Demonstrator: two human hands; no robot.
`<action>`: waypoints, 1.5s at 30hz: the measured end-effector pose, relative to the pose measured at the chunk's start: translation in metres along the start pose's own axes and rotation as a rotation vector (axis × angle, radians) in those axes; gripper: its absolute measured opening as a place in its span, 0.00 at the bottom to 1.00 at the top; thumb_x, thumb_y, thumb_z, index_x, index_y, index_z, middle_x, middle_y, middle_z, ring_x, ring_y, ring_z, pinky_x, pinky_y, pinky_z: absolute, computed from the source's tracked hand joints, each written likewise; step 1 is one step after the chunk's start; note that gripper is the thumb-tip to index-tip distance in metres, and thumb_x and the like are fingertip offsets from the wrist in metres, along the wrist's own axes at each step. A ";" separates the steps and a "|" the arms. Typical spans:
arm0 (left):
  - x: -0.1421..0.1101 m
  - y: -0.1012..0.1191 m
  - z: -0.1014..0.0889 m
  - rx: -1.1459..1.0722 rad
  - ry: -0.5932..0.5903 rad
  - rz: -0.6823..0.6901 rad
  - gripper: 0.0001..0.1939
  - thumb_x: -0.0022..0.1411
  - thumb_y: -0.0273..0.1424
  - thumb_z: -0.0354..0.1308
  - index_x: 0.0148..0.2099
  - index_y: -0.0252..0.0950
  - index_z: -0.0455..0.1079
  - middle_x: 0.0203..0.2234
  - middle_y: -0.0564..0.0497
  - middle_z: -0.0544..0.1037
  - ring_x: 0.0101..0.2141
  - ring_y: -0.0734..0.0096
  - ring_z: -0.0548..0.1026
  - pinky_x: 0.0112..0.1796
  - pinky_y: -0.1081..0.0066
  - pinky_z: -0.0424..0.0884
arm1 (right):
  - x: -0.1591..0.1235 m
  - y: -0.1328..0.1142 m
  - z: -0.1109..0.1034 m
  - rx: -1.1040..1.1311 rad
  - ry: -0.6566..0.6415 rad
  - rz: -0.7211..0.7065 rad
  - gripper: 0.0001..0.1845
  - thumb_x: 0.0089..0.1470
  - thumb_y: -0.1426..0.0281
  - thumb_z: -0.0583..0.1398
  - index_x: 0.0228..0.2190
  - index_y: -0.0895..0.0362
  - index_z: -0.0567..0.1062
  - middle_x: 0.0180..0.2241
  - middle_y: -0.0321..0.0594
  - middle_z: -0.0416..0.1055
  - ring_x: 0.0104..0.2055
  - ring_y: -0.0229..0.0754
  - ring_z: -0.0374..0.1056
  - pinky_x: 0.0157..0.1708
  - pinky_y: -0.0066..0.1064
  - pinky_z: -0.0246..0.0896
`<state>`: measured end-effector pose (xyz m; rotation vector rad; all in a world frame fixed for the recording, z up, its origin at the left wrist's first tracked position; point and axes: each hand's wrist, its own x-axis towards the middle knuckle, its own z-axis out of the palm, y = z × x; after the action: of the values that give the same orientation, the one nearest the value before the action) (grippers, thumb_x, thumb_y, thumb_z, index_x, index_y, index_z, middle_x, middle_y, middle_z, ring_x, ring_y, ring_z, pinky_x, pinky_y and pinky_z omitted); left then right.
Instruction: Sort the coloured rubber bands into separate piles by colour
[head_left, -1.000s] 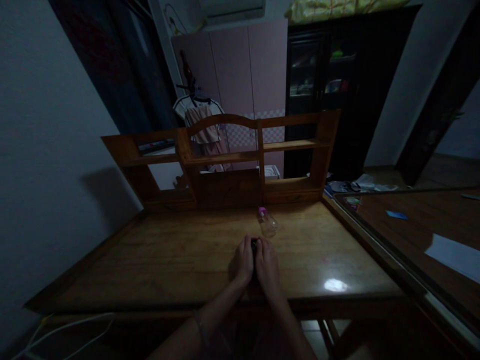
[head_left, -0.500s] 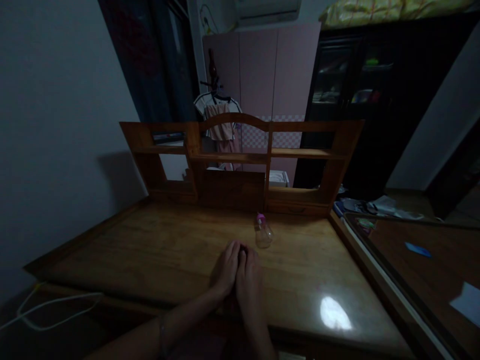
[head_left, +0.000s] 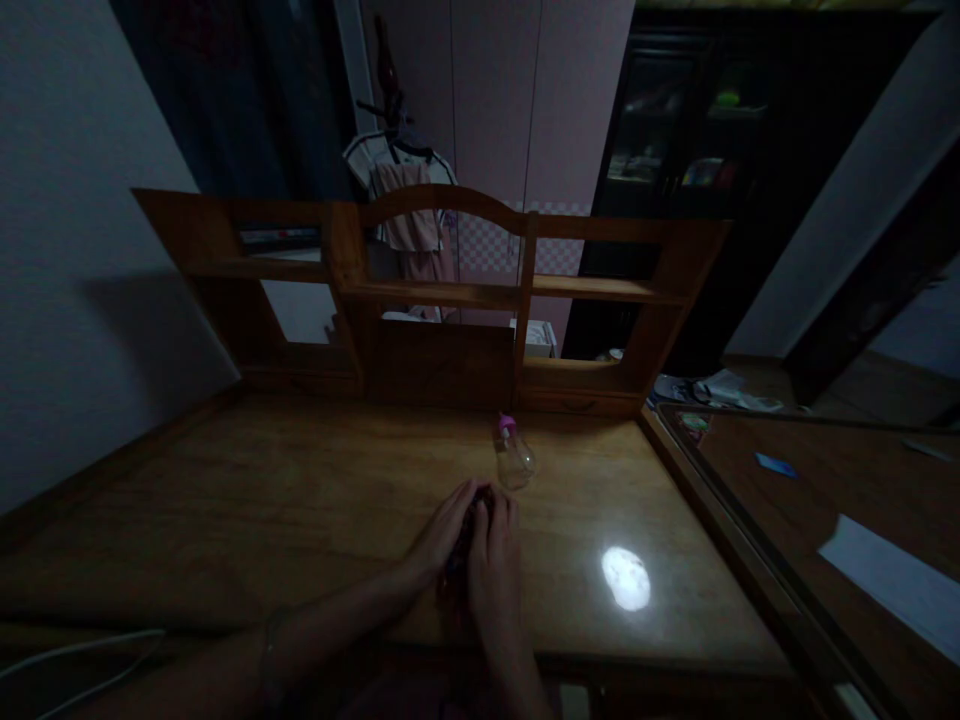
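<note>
Both my hands rest together on the wooden desk. My left hand and my right hand are cupped side by side around a small dark object that the dim light hides too much to name. Their fingers are curled and pressed against each other. Just beyond the fingertips a small clear bottle with a pink cap lies on the desk, apart from both hands.
A wooden shelf unit stands along the desk's back edge. A second table with a white sheet and a blue card adjoins on the right. A white cable hangs at the lower left. A lamp's glare marks the desktop.
My hands stay cupped together around the dark object. The camera has shifted and dipped, so the shelf and desk sit differently in the view. The bottle has not moved.
</note>
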<state>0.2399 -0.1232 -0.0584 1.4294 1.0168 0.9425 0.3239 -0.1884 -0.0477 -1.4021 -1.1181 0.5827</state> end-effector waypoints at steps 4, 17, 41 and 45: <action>0.007 0.031 -0.024 -0.111 -0.300 -0.057 0.27 0.65 0.50 0.48 0.53 0.36 0.74 0.55 0.47 0.74 0.57 0.59 0.69 0.61 0.59 0.57 | 0.002 -0.016 -0.012 0.011 0.025 0.039 0.23 0.66 0.60 0.47 0.54 0.57 0.68 0.56 0.48 0.65 0.60 0.45 0.60 0.60 0.40 0.53; 0.016 0.029 -0.066 0.067 -0.518 0.137 0.28 0.65 0.48 0.51 0.63 0.42 0.64 0.60 0.46 0.67 0.60 0.55 0.64 0.60 0.59 0.59 | -0.056 -0.001 -0.053 -0.432 -0.040 -0.240 0.65 0.31 0.59 0.74 0.67 0.54 0.51 0.68 0.51 0.45 0.68 0.69 0.40 0.61 0.64 0.42; 0.020 0.021 -0.071 0.014 -0.693 0.183 0.35 0.60 0.44 0.62 0.65 0.40 0.57 0.61 0.42 0.64 0.60 0.56 0.65 0.59 0.54 0.61 | -0.016 0.003 -0.055 -0.436 -0.122 -0.185 0.64 0.40 0.60 0.73 0.67 0.52 0.42 0.66 0.51 0.49 0.67 0.59 0.47 0.63 0.51 0.52; 0.018 0.023 -0.070 0.160 -0.697 0.336 0.42 0.51 0.42 0.70 0.65 0.43 0.58 0.60 0.43 0.63 0.60 0.55 0.64 0.60 0.54 0.60 | -0.015 0.003 -0.057 -0.286 -0.130 -0.074 0.50 0.48 0.63 0.69 0.66 0.49 0.51 0.63 0.47 0.57 0.63 0.54 0.57 0.60 0.46 0.60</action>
<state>0.1810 -0.0847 -0.0290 1.9130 0.3406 0.5184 0.3680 -0.2280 -0.0445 -1.5760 -1.3939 0.4793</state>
